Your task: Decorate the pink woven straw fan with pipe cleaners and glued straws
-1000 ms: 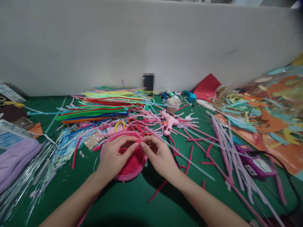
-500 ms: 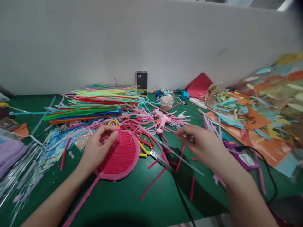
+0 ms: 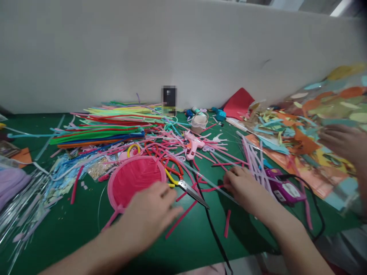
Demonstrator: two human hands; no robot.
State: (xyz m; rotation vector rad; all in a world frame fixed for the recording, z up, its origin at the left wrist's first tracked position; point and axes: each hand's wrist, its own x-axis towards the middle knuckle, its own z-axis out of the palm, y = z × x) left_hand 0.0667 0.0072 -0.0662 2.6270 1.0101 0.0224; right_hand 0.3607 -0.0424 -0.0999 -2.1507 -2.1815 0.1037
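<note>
My left hand (image 3: 151, 215), somewhat blurred, hovers at the lower edge of a round pink fan-shaped piece (image 3: 137, 177) with a long handle. Its fingers are apart and hold nothing. My right hand (image 3: 243, 187) is low over the table, its fingertips closed on the end of a deep pink pipe cleaner (image 3: 210, 189). Between the two hands lie scissors (image 3: 193, 193) with red and yellow handles, blades slightly parted. Cut pink pipe cleaner pieces (image 3: 181, 220) are strewn around them. A pink glue gun (image 3: 194, 147) rests behind the scissors.
Bundled coloured pipe cleaners (image 3: 114, 130) lie at the back left. A tape roll (image 3: 199, 123) stands near the wall. On the right are a purple device (image 3: 286, 189) with a black cord, paper scraps (image 3: 304, 141) and another person's hand (image 3: 341, 143). Silver strips (image 3: 25, 214) cover the left.
My left hand has moved right and down off the fan-shaped piece, its fingers loosening. My right hand has come down to a pink pipe cleaner. Another person's hand has appeared at the right.
</note>
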